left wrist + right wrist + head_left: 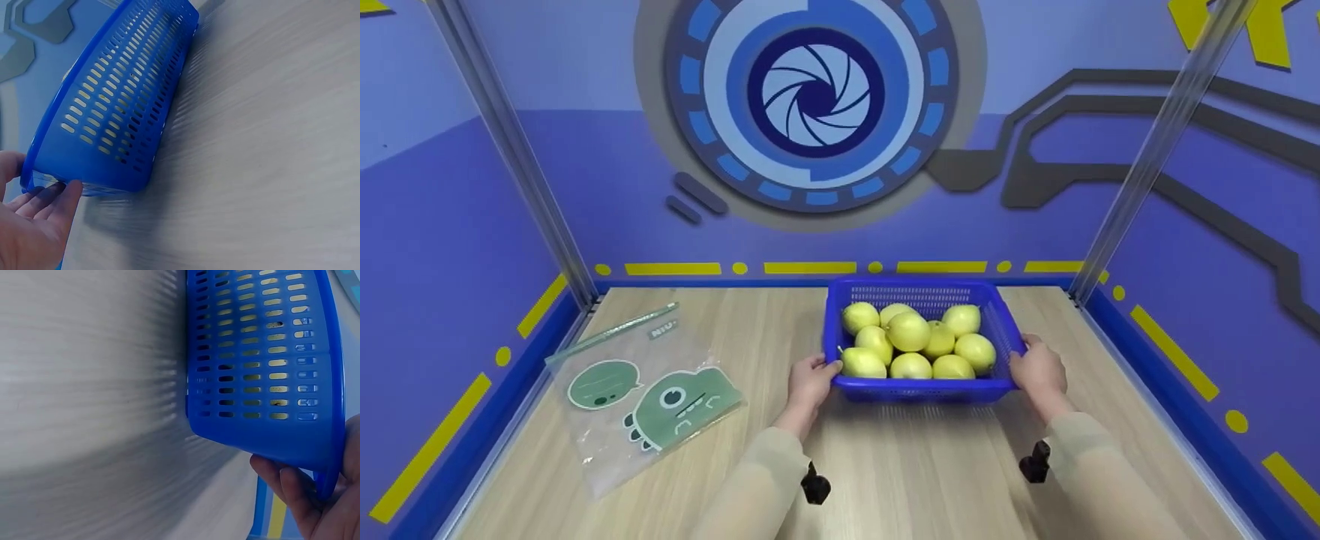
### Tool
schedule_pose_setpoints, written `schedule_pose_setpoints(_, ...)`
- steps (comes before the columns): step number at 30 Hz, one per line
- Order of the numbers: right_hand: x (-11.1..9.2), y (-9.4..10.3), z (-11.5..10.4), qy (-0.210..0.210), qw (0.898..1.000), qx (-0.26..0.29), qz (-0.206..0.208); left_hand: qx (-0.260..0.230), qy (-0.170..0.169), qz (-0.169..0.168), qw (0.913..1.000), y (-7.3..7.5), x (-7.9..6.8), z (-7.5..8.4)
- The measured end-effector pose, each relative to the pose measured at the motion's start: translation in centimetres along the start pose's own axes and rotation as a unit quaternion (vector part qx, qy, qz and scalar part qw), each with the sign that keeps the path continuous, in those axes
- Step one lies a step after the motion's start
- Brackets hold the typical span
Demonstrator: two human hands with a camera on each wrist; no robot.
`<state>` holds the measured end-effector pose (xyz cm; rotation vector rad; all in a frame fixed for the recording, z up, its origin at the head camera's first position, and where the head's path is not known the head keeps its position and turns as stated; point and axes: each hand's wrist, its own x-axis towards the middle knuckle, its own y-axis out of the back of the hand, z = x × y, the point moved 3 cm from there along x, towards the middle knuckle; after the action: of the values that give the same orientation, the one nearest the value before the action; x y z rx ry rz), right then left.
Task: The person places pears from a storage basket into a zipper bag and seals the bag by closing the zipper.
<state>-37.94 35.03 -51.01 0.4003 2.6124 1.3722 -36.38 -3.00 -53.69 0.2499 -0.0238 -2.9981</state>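
A blue plastic basket [926,391] with slotted walls stands toward the back right of the wooden table, holding several round yellow-green fruits [908,331]. At its left end my left hand [811,382] grips the rim, thumb above and fingers beneath it. The left wrist view shows that hand [42,225] curled at the corner of the basket [112,124]. On the opposite end, my right hand [1041,369] holds the rim too; in the right wrist view its fingers [298,500] lie under the lip. Whether the basket's base touches the table cannot be told.
A clear zip bag [607,450] with a green cartoon monster print lies flat on the left of the table [915,480]. Blue-purple panels [585,195] with metal corner posts [1140,172] enclose the table at the back and both sides.
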Motion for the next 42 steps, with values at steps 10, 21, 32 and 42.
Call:
schedule_pose_setpoints(10, -1.0, -0.9, -1.4, 0.027, 1.000, 0.004, 0.004, -0.001, -0.008, 0.011, 0.9999, 2.2, -1.0, -0.5)
schedule_pose_setpoints(21, -2.3, -2.1, -2.8, 0.036, 0.999, 0.015, 0.005, 0.000, -0.022, 0.030, 0.9993, 4.5, -1.9, -1.1)
schedule_pose_setpoints(32, -2.9, -2.8, -3.2, 0.047, 0.999, 0.020, 0.006, -0.012, -0.029, 0.042, 0.9986, 5.3, -2.4, -1.7)
schedule_pose_setpoints(42, -2.9, -2.9, -3.3, 0.048, 0.999, 0.025, 0.001, -0.012, -0.033, 0.048, 0.9982, 5.5, -2.4, -1.7)
